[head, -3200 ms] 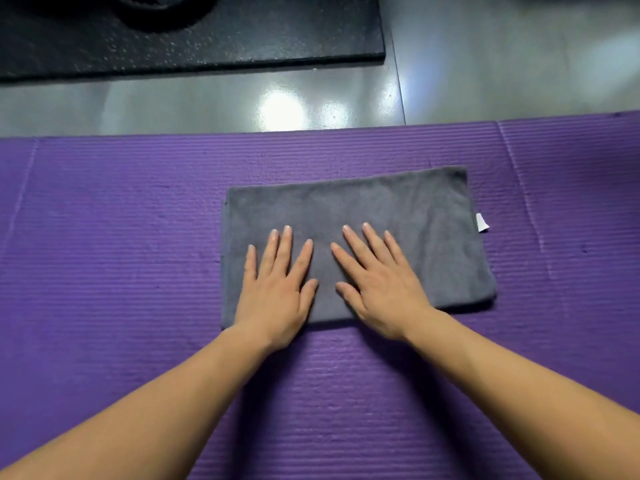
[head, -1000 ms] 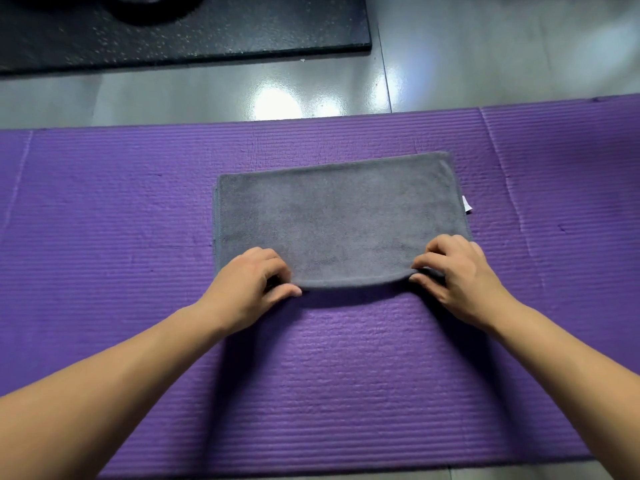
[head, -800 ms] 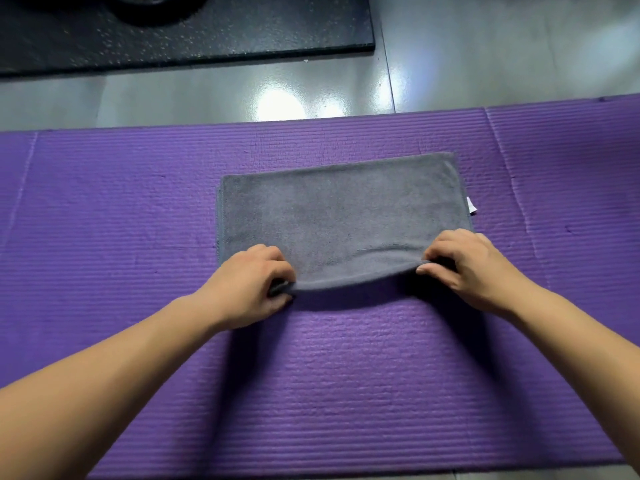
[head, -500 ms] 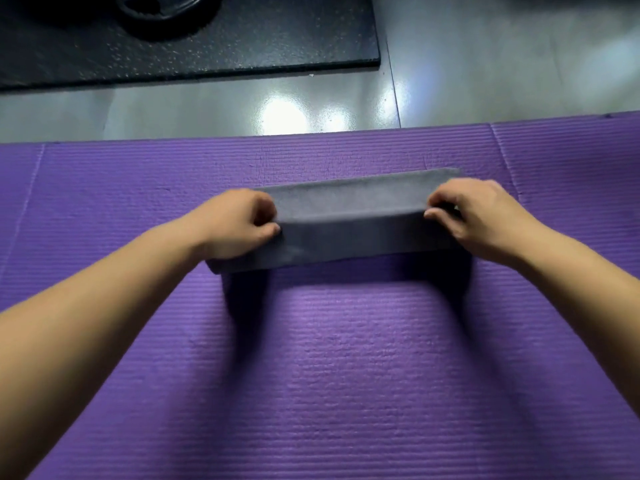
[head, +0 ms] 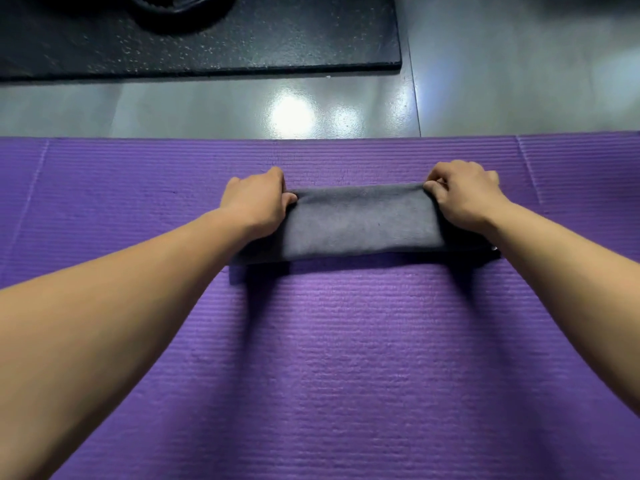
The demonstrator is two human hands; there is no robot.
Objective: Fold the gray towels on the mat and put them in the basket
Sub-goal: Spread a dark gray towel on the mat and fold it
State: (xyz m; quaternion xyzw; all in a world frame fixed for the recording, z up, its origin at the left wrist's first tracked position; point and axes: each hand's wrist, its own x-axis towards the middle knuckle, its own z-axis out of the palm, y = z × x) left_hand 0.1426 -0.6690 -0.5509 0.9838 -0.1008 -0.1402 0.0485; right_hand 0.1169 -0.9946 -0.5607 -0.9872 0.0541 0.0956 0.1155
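Gray towel [head: 360, 223], one — purple mat [head: 346, 375], one.

- Left hand [head: 256, 199]: back facing up, fingers curled, thumb pinching the far left corner of the folded gray cloth towel [head: 360, 220].
- Right hand [head: 464, 195]: back facing up, fingers curled, thumb and forefinger pinching the far right corner of the towel.
- Left forearm [head: 121, 299] and right forearm [head: 571, 265]: bare, extended away from the body, converging toward the hands.
- Hands: level with each other, well apart.

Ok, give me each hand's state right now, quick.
Left hand: closed, pinching the left end of the gray towel.
Right hand: closed, pinching the towel's right end.
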